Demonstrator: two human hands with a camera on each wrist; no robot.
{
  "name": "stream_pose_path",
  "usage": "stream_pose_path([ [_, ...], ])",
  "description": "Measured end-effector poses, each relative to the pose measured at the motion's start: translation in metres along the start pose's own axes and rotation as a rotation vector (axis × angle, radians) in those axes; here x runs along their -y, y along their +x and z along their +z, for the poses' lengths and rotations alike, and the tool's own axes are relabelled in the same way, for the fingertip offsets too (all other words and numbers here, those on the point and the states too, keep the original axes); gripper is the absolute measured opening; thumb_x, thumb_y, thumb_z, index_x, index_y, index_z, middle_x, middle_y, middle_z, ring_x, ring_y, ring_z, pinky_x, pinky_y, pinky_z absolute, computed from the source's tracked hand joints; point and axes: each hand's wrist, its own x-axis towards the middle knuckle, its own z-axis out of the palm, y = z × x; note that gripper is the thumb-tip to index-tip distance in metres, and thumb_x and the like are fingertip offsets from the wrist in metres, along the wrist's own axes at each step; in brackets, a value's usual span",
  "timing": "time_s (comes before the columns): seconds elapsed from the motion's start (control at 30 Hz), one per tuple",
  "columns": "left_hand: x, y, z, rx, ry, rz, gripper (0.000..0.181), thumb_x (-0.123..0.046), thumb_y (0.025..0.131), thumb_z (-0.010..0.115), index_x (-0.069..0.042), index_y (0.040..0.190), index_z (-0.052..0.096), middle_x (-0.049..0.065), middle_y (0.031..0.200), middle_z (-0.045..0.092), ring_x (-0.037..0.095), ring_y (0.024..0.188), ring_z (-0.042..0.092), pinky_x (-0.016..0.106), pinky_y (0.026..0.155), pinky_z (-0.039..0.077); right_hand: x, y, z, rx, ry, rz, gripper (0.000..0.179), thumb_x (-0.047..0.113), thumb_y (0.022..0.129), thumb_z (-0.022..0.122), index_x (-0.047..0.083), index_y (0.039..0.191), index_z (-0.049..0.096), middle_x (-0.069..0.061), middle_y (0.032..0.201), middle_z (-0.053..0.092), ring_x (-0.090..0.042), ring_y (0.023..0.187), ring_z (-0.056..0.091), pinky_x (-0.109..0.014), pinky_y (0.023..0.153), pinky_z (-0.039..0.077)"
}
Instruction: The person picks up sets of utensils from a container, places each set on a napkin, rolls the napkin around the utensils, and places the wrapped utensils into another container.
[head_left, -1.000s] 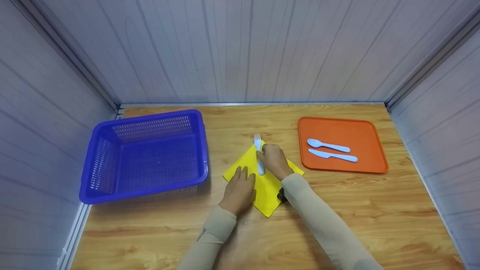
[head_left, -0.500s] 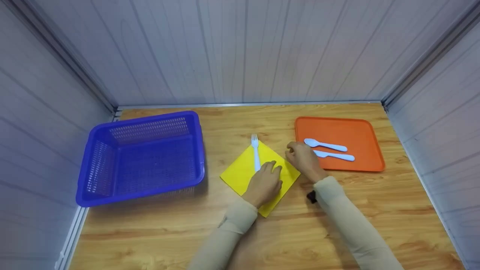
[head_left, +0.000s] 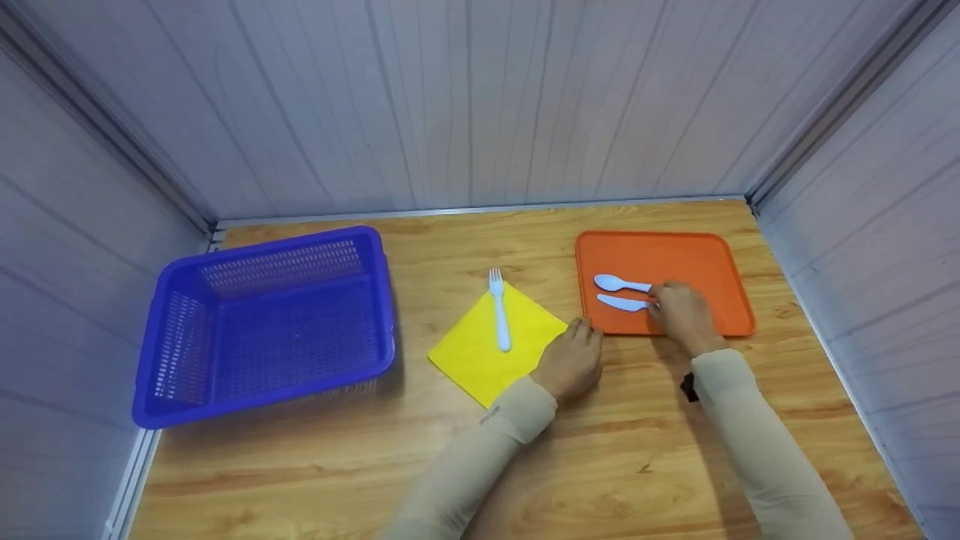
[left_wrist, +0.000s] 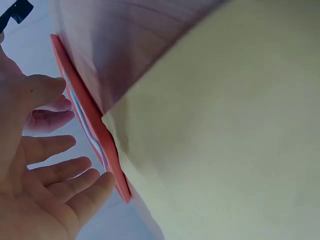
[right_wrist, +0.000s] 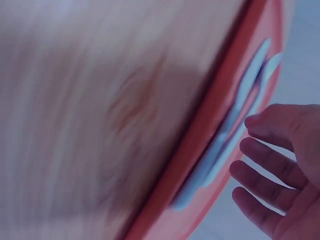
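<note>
My right hand [head_left: 686, 316] is over the orange tray [head_left: 667, 251], covering the handles of the white spoon [head_left: 612, 283] and white knife [head_left: 622, 303]. In the right wrist view, its fingers are spread loosely close to the utensils, holding neither. At the tray's front left corner is my left hand [head_left: 571, 364], fingers extended and overlapping the edge of a yellow napkin [head_left: 476, 360]. The left wrist view shows its fingertips near the tray rim [left_wrist: 87, 107]. A white fork [head_left: 500, 315] lies on the napkin, tines past its far corner.
A blue perforated basket [head_left: 390, 315] stands at the left of the wooden table [head_left: 622, 465]. Pale panel walls [head_left: 450, 105] enclose the back and both sides. A dark object, partly hidden, shows beside the right cuff [head_left: 688, 388].
My right hand has moved from the fork to the tray's utensils. My left hand has slid right across the napkin toward the tray. The fork stays on the napkin.
</note>
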Motion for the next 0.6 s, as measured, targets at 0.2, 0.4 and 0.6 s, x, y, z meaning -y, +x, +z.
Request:
stream_pose_path([
  [0.2, -0.004, 0.009, 0.003, 0.124, -0.016, -0.010, 0.053, -0.033, 0.105, 0.045, -0.007, 0.151, 0.041, 0.010, 0.155, 0.038, 0.024, 0.143, 0.034, 0.032, 0.110, 0.038, -0.005, -0.001, 0.009, -0.007, -0.033, -0.027, 0.010, 0.006, 0.090, 0.072, 0.000, 0.097, 0.076, -0.017, 0.085, 0.065, -0.036, 0.077, 0.063, -0.051, 0.067, 0.056],
  [0.4, -0.006, 0.012, 0.005, 0.186, -0.029, -0.012, 0.056, -0.031, 0.105, 0.046, -0.008, 0.155, 0.036, 0.008, 0.159, 0.034, 0.022, 0.146, 0.030, 0.036, 0.111, 0.037, -0.008, -0.002, 0.011, -0.021, -0.054, -0.036, 0.010, 0.008, 0.092, 0.072, 0.001, 0.097, 0.076, -0.017, 0.084, 0.066, -0.036, 0.076, 0.064, -0.051, 0.066, 0.056],
  [0.6, -0.007, 0.012, 0.005, 0.169, -0.001, -0.013, 0.058, -0.032, 0.103, 0.049, -0.008, 0.154, 0.037, 0.008, 0.158, 0.035, 0.021, 0.145, 0.030, 0.036, 0.110, 0.038, -0.013, -0.005, 0.015, -0.032, -0.114, -0.063, 0.012, 0.011, 0.093, 0.071, 0.002, 0.100, 0.074, -0.018, 0.087, 0.066, -0.040, 0.081, 0.063, -0.056, 0.069, 0.054],
])
